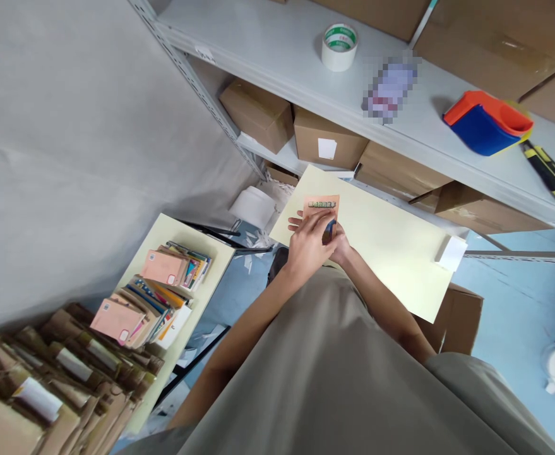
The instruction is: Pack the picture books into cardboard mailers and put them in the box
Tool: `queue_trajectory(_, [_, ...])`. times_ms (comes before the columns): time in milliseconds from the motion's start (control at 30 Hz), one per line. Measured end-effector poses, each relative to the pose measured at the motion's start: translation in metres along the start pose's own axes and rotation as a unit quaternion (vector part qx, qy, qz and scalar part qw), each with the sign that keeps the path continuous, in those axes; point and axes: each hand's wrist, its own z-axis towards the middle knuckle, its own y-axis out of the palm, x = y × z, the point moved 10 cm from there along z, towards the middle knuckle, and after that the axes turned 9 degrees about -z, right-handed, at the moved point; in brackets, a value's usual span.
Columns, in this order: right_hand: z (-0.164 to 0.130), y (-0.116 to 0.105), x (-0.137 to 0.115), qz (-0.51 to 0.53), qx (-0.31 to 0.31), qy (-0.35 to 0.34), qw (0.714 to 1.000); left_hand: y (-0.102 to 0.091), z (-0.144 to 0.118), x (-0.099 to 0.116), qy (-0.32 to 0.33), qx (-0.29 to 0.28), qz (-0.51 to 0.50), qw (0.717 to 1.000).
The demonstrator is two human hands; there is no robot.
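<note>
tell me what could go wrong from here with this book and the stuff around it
The book, between the left hand and right hand, might slip if the hold loosens.
The knife lies near the front edge of the shelf, so a bump could knock it off.
The small white box at the table's edge might fall too.
</note>
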Motion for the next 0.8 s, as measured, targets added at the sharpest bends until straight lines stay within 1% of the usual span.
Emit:
queue_trajectory(100, [-0.003, 0.0, 0.016, 0.085, -0.011, 0.087, 0.993, -0.005, 0.0, -0.004, -0.016, 0.007, -0.028, 0.999])
queue_trajectory(167, [-0.007, -0.006, 0.027, 0.12, 0.006, 0.144, 0.982, -0.01, -0.003, -0.008, -0.025, 0.013, -0.059, 0.998])
queue_trajectory(233, [-0.011, -0.015, 0.033, 0.129, 0.028, 0.169, 0.977, -0.018, -0.007, -0.019, -0.047, 0.026, -0.098, 0.994])
queue_trajectory(267, [-0.012, -0.021, 0.035, 0.125, 0.042, 0.17, 0.977, -0.023, -0.009, -0.027, -0.066, 0.037, -0.117, 0.99])
queue_trajectory(333, [-0.014, -0.036, 0.035, 0.093, 0.074, 0.152, 0.981, -0.035, -0.014, -0.05, -0.107, 0.066, -0.148, 0.981])
queue_trajectory(433, [-0.016, -0.056, 0.029, 0.011, 0.124, 0.109, 0.986, -0.046, -0.016, -0.094, -0.164, 0.097, -0.201, 0.961])
queue_trajectory(467, [-0.017, -0.06, 0.025, -0.013, 0.138, 0.095, 0.986, -0.046, -0.016, -0.11, -0.19, 0.099, -0.23, 0.949])
queue_trajectory(533, [-0.019, -0.061, 0.012, -0.062, 0.161, 0.066, 0.983, -0.038, -0.017, -0.144, -0.256, 0.095, -0.297, 0.915])
queue_trajectory(600, [-0.02, -0.05, -0.005, -0.124, 0.161, 0.029, 0.979, -0.022, -0.018, -0.167, -0.311, 0.066, -0.355, 0.879])
queue_trajectory(667, [-0.02, -0.026, -0.023, -0.2, 0.121, -0.016, 0.972, -0.003, -0.017, -0.177, -0.327, 0.023, -0.389, 0.861])
queue_trajectory(733, [-0.021, 0.006, -0.033, -0.279, 0.051, -0.059, 0.957, 0.013, -0.016, -0.178, -0.319, -0.013, -0.403, 0.858])
queue_trajectory(800, [-0.023, 0.033, -0.034, -0.348, -0.002, -0.084, 0.934, 0.019, -0.014, -0.174, -0.282, -0.017, -0.391, 0.876])
